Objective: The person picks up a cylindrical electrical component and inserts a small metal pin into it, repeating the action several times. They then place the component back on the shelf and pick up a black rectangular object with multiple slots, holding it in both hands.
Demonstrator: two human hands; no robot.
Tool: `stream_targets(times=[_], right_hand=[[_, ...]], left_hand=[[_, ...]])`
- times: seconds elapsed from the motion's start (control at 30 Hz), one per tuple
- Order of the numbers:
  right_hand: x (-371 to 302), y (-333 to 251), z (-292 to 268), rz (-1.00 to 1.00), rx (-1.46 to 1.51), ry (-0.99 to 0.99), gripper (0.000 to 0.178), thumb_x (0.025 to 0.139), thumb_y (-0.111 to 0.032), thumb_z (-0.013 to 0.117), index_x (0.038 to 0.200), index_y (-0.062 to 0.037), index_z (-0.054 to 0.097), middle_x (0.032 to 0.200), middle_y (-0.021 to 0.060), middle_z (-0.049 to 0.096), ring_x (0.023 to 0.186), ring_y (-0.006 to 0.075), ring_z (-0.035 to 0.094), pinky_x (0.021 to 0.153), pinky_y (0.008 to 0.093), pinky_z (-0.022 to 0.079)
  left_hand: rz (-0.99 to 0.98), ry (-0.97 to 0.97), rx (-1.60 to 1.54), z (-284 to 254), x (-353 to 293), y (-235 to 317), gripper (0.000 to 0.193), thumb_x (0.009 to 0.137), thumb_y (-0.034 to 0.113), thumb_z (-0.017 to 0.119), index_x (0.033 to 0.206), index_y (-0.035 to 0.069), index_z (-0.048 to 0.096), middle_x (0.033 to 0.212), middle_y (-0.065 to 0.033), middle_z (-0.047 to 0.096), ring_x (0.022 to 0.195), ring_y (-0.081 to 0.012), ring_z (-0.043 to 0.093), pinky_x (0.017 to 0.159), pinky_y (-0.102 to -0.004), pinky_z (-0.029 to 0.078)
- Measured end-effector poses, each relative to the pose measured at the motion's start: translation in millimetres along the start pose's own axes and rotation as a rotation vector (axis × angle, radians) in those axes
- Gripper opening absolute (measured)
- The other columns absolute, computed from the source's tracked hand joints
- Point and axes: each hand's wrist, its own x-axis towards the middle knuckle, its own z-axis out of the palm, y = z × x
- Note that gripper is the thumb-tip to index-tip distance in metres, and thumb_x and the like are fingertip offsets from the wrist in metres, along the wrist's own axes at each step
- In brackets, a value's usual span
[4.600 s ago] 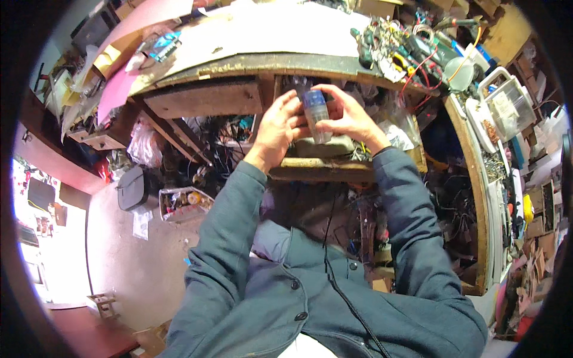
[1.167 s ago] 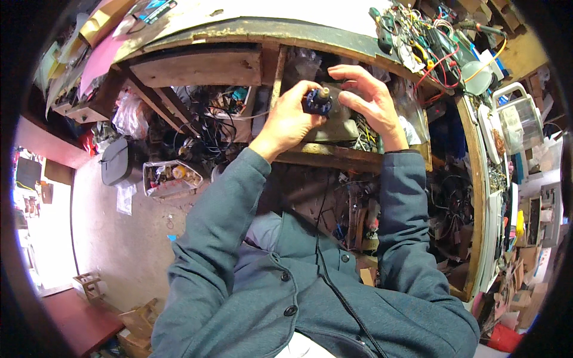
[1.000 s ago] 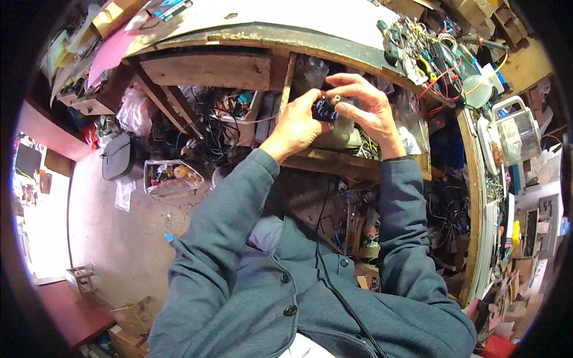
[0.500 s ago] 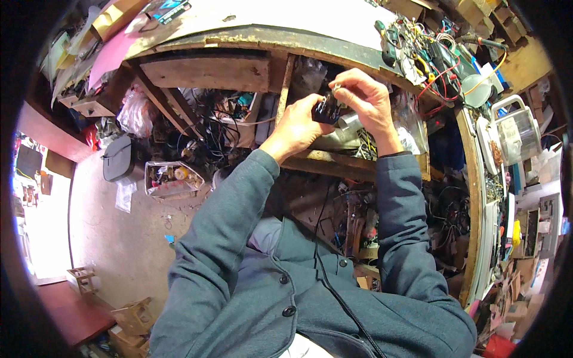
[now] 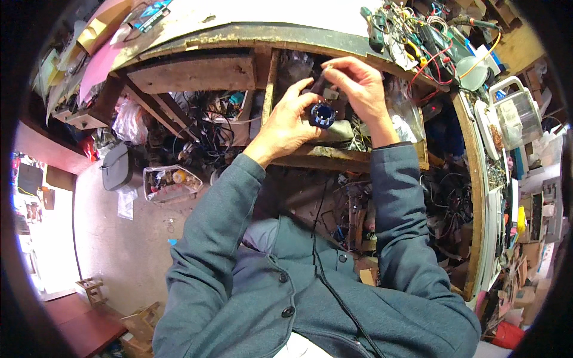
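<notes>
Over the open compartment under the bench edge, my left hand grips a dark, short cylindrical part between thumb and fingers. Its round end faces up toward me, with a ring of pale, shiny segments around a dark hole. What kind of part it is, I cannot tell. Just beyond it, my right hand is closed in a pinch, thumb and forefinger together. Whatever lies between those fingertips is too small to make out.
Ahead runs the wooden bench edge with a white top. At the right lie tangled wires and tools and a clear plastic container. Below left, a box of small parts sits on the floor beside a dark grey case.
The dark part has tipped so its ringed round end now shows, and it sits slightly lower and to the left. Both hands have shifted left; the right fingertips have moved up, away from the part.
</notes>
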Motion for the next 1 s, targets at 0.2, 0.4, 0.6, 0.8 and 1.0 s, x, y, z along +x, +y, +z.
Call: stream_targets(times=[0.2, 0.4, 0.6, 0.8, 1.0], right_hand=[[-3.3, 1.1, 3.2, 0.071, 0.120, -0.110, 0.016, 0.096, -0.013, 0.075, 0.108, -0.0027, 0.075, 0.095, 0.0012, 0.075, 0.083, 0.0073, 0.067, 0.074, 0.0233, 0.055], [-7.5, -15.0, -14.0, 0.153, 0.097, -0.264, 0.013, 0.092, -0.009, 0.077, 0.103, -0.0019, 0.075, 0.093, 0.0018, 0.074, 0.085, 0.0077, 0.066, 0.079, 0.0241, 0.055], [-7.7, -6.7, -12.6, 0.116, -0.015, -0.338, 0.013, 0.089, -0.005, 0.078, 0.102, -0.0022, 0.076, 0.091, 0.0021, 0.073, 0.086, 0.0081, 0.066, 0.080, 0.0242, 0.055], [-7.6, -4.7, -10.3, -0.055, -0.047, -0.284, 0.010, 0.089, 0.000, 0.077, 0.098, -0.0020, 0.074, 0.093, 0.0016, 0.070, 0.090, 0.0082, 0.066, 0.082, 0.0240, 0.054], [-11.0, -8.6, -9.4, -0.062, 0.123, -0.176, 0.009, 0.092, 0.001, 0.073, 0.101, -0.0011, 0.072, 0.093, 0.0030, 0.072, 0.083, 0.0074, 0.067, 0.076, 0.0232, 0.056]], left_hand=[[-0.010, 0.002, -0.037, -3.3, -0.6, 12.3, 0.058, 0.072, 0.010, 0.085, 0.127, 0.004, 0.067, 0.138, -0.0130, 0.054, 0.132, -0.0291, 0.052, 0.110, -0.0390, 0.045], [-0.034, 0.104, -0.012, -5.9, -3.1, 8.6, 0.059, 0.071, 0.016, 0.088, 0.126, 0.007, 0.068, 0.123, -0.0114, 0.057, 0.123, -0.0291, 0.056, 0.108, -0.0389, 0.042], [-0.058, 0.089, -0.021, -5.0, -1.0, 5.3, 0.059, 0.071, 0.015, 0.088, 0.126, 0.006, 0.067, 0.121, -0.0114, 0.057, 0.119, -0.0286, 0.057, 0.106, -0.0379, 0.044], [-0.032, 0.085, 0.004, -1.1, 0.3, -0.2, 0.058, 0.072, 0.013, 0.088, 0.125, 0.005, 0.068, 0.118, -0.0103, 0.057, 0.114, -0.0260, 0.059, 0.102, -0.0359, 0.046], [-0.064, 0.022, 0.003, -1.9, 0.7, 3.6, 0.055, 0.071, 0.012, 0.087, 0.123, 0.006, 0.069, 0.124, -0.0104, 0.058, 0.118, -0.0262, 0.059, 0.104, -0.0355, 0.046]])
